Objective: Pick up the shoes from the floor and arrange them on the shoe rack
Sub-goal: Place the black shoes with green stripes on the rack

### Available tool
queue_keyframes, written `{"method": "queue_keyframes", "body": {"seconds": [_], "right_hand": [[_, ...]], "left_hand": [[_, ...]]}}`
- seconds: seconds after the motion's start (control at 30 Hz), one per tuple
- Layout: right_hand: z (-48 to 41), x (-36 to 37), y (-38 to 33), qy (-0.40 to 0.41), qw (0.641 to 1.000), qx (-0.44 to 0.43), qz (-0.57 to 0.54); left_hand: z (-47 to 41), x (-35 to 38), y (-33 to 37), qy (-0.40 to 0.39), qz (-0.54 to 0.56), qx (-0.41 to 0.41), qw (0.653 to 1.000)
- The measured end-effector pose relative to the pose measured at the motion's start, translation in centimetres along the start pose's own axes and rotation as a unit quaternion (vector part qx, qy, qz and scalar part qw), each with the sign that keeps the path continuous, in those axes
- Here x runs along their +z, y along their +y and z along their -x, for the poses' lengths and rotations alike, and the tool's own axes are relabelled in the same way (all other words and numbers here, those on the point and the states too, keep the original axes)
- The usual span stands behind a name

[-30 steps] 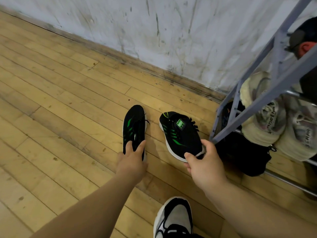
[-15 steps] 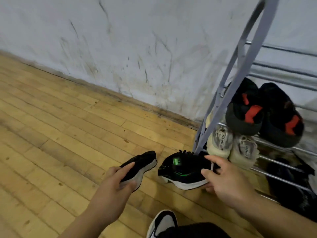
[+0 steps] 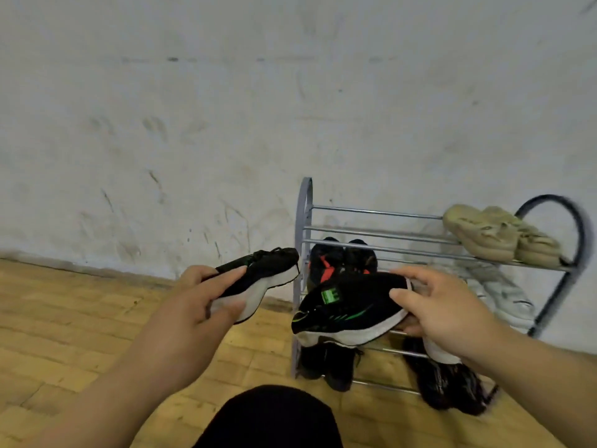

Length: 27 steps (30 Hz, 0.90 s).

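Note:
My left hand (image 3: 197, 305) grips the heel end of a black shoe with a white sole (image 3: 265, 276), held in the air with its toe pointing toward the rack. My right hand (image 3: 442, 305) grips the heel of the matching black shoe with green stripes (image 3: 349, 308), tilted on its side in front of the rack's middle shelves. The grey metal shoe rack (image 3: 371, 234) stands against the wall just beyond both shoes. The left part of its top shelf has bare bars.
Beige clogs (image 3: 497, 234) lie on the top shelf's right side. Black-and-red shoes (image 3: 336, 257) and pale sneakers (image 3: 497, 289) sit on the middle shelves, dark shoes (image 3: 329, 363) at the bottom. Wooden floor (image 3: 64, 318) stretches left; a scuffed white wall (image 3: 226, 124) stands behind. My dark-clad knee (image 3: 271, 415) is below.
Both hands have lifted the black shoes off the floor and carried them up in front of the rack. The view has swung up and right, bringing the whole rack into sight.

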State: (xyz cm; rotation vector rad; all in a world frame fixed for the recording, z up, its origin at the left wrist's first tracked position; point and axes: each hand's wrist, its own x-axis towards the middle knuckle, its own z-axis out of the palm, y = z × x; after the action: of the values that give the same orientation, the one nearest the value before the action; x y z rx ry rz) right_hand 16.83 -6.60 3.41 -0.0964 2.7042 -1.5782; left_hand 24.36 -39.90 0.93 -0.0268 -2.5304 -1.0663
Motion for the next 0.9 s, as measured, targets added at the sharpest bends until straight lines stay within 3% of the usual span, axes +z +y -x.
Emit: {"method": "queue_keyframes", "body": {"seconds": [0.2, 0.4, 0.63, 0.9], "right_hand": [[1.1, -7.0, -1.0, 0.064, 0.998, -0.023, -0.015], [0.1, -9.7, 3.0, 0.117, 0.989, -0.001, -0.091], [-3.2, -11.7, 8.6, 0.105, 0.994, -0.001, -0.026], [-7.1, -11.4, 11.4, 0.077, 0.996, 0.021, 0.034]], "left_hand": [[-2.0, 1.5, 7.5, 0.03, -0.013, 0.07, 0.997], [-6.6, 7.3, 10.9, 0.016, -0.084, 0.106, 0.991], [-13.5, 15.7, 10.1, 0.036, -0.213, 0.107, 0.971], [-18.9, 21.1, 5.8, 0.049, -0.252, 0.047, 0.965]]}}
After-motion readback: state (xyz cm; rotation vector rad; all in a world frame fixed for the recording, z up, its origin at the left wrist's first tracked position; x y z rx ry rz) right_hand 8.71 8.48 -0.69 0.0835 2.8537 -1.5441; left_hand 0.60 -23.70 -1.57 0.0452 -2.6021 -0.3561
